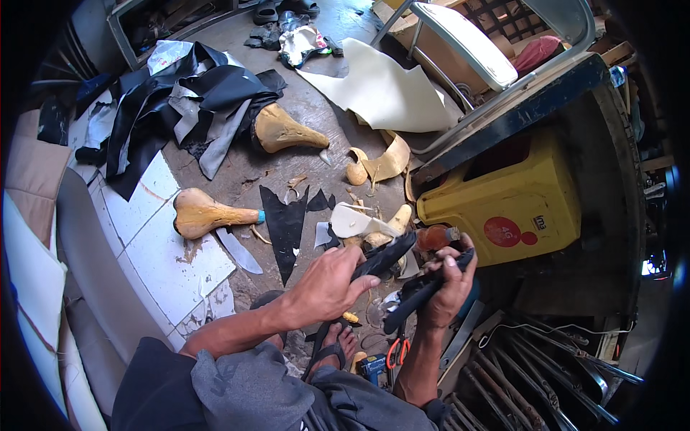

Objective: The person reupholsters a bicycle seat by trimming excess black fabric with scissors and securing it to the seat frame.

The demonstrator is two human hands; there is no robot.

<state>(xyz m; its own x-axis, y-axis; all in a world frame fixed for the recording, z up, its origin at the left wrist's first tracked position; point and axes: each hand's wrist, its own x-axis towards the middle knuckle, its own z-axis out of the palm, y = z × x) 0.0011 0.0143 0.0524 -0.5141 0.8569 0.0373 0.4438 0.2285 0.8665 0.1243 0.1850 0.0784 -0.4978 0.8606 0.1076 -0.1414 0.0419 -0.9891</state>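
My feed shows a yellow stool (pixel 553 190) with red discs (pixel 499 232); left of it, a black strip (pixel 388 253), a blue-tipped tan saddle-shaped form (pixel 205 214) and white tiles (pixel 154 266); beyond it, a cream sheet (pixel 381 90).

Yellow plastic stool (pixel 507 197) near white-seated chair (pixel 467 47); metal rods (pixel 503 391) lower right.

The floor (pixel 237 169), brownish concrete with white tiles (pixel 144 248), carries two yellowish saddle-shaped pieces (pixel 208 214), rumpled black sheeting (pixel 224 90), a cream sheet (pixel 384 90), a pointed black scrap (pixel 282 228) and a yellow plastic stool (pixel 546 190).
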